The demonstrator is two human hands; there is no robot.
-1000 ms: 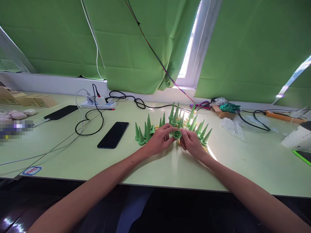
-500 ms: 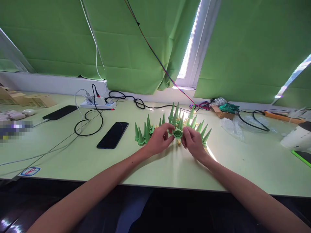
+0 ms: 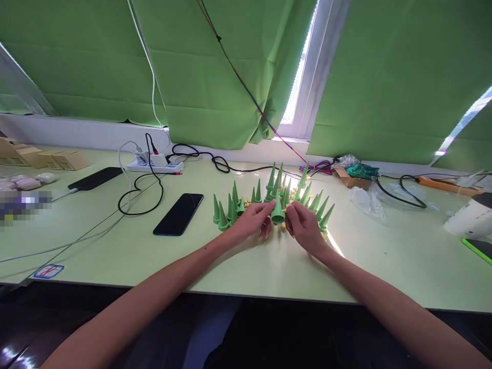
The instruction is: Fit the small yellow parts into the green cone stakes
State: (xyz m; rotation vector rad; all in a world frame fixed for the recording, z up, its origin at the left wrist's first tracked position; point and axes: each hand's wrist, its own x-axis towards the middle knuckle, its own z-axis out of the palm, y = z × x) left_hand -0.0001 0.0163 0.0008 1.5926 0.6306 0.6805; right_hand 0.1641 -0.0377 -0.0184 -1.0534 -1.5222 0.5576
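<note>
A green plastic cone (image 3: 278,212) is held between my hands, its tip up and its wide base tilted slightly towards me. My left hand (image 3: 251,221) grips it from the left, with the thumb on its side. On the other side, the closed fingers of my right hand (image 3: 305,225) pinch a small pale-yellow piece (image 3: 287,207) against or very close to the cone; exact contact is hard to make out. Several more green cones (image 3: 223,218) stand behind and beside my hands, some leaning to the right (image 3: 326,218). Small yellow pieces (image 3: 247,203) lie among them.
A black phone (image 3: 178,214) lies left of the cones, and a dark flat device (image 3: 95,178) farther left. Behind are a power strip (image 3: 172,166) and black cables (image 3: 221,163). To the right are an open cardboard box (image 3: 351,179), clear plastic wrap (image 3: 367,204) and a white object (image 3: 471,218).
The held cone has turned from showing its open base to standing tip up. My left thumb has come onto its side, and the right fingers now show a small yellow piece.
</note>
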